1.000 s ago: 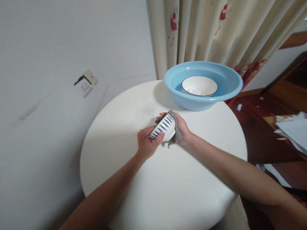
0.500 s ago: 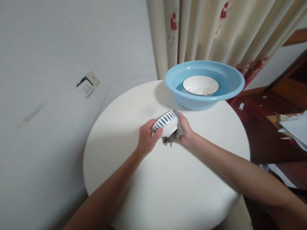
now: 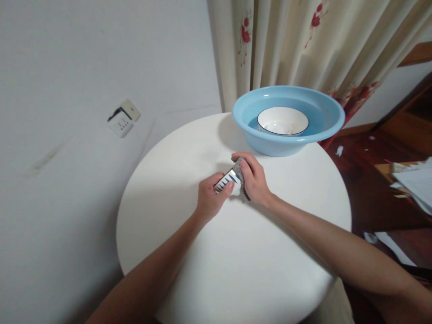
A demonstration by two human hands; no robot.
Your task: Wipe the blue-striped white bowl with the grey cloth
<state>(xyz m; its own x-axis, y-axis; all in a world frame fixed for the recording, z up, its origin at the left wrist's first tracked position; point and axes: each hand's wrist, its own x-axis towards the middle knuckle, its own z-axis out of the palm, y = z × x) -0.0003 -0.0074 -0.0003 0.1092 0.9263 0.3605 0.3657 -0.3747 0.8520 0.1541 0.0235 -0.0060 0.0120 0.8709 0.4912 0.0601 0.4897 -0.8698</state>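
Blue-striped white ceramic, a small bowl [image 3: 227,182], held just above the middle of the round white bench [image 3: 236,261], tipped on its side. Left hand [image 3: 209,201] closed around the striped wall, thumb on top, apparently to steady it and turn the outside up. Right hand [image 3: 254,178] clamped over the other side with a grey cloth [image 3: 240,173] pressed between fingers and bowl, covering most of it, a grip suited to rubbing the surface. At the far edge of the bench, a light blue basin [image 3: 324,118] with a second white bowl [image 3: 282,121] sitting inside, well apart from the hands. Behind, a flowered curtain [image 3: 286,40].
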